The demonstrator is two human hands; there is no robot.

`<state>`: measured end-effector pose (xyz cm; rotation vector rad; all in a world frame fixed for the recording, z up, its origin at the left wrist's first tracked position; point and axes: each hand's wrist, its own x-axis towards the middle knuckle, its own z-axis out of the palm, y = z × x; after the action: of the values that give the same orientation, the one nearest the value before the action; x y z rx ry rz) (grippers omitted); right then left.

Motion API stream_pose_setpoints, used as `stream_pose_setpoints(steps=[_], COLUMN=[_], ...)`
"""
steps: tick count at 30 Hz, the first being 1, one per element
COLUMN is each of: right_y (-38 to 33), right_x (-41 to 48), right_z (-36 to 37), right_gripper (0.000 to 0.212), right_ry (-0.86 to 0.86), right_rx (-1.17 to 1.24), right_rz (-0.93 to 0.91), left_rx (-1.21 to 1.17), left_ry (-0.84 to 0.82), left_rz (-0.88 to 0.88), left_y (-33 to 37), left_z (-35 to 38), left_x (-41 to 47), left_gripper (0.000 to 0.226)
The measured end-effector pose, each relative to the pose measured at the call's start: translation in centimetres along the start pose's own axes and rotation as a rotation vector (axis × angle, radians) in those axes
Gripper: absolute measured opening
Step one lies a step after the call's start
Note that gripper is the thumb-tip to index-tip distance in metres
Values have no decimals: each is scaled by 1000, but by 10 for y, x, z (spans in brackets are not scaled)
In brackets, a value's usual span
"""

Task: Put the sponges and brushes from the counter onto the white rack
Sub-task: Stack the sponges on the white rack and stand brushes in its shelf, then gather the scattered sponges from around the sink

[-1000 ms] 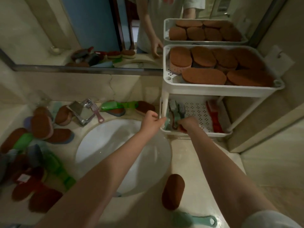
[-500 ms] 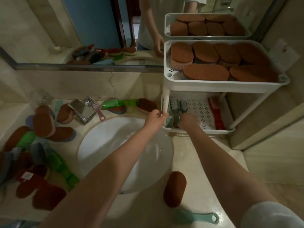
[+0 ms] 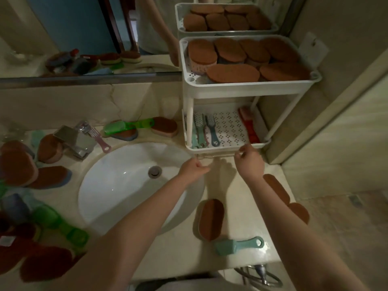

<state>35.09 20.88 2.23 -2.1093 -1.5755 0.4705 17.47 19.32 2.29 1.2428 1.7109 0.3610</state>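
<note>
The white rack (image 3: 247, 86) stands at the counter's back right. Several brown sponges (image 3: 233, 72) fill its top tier. In its lower tier lie a teal brush (image 3: 198, 131), a blue brush (image 3: 212, 131) and a red brush (image 3: 248, 127). My left hand (image 3: 194, 168) hovers just in front of the lower tier, fingers loosely curled and holding nothing. My right hand (image 3: 249, 162) is beside it, its fingertips at the tier's front rim, also holding nothing. On the counter near me lie a brown sponge (image 3: 211, 219) and a teal brush (image 3: 237, 245).
A white sink (image 3: 117, 185) with a faucet (image 3: 73, 137) takes up the middle. Behind it lie a green brush (image 3: 128, 126), a pink brush (image 3: 98, 136) and a sponge (image 3: 164, 127). Several sponges (image 3: 50, 176) and green brushes (image 3: 60, 225) crowd the left. More sponges (image 3: 300, 212) show under my right arm.
Both hands have drawn back out of the rack's lower tier toward me. The brushes that my right hand held now lie in the tier.
</note>
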Motion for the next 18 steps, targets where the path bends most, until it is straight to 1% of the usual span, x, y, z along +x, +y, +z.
stream_pose_setpoints(steps=[2, 5, 8, 11, 14, 16, 18], right_y=[21, 48, 68, 82, 90, 90, 82], right_x=[-12, -26, -34, -39, -44, -47, -50], right_z=[-3, -10, -13, -13, -10, -6, -2], right_gripper=[34, 49, 50, 53, 52, 51, 54], right_ry=[-39, -117, -153, -211, -262, -247, -248], right_rx=[-134, -313, -418, -430, -470, -469, -431], right_rz=[45, 134, 224, 285, 240, 167, 109], left_rx=[88, 224, 328, 429, 525, 567, 577], left_ry=[-83, -163, -212, -242, -264, -255, -244], left_rz=[3, -6, -38, -36, -12, 3, 12], left_y=[-5, -11, -20, -25, -29, -32, -36], left_z=[12, 30, 48, 61, 68, 71, 73], left_x=[-8, -19, -25, -32, -35, -36, -36], left_gripper=[27, 62, 83, 97, 103, 99, 92])
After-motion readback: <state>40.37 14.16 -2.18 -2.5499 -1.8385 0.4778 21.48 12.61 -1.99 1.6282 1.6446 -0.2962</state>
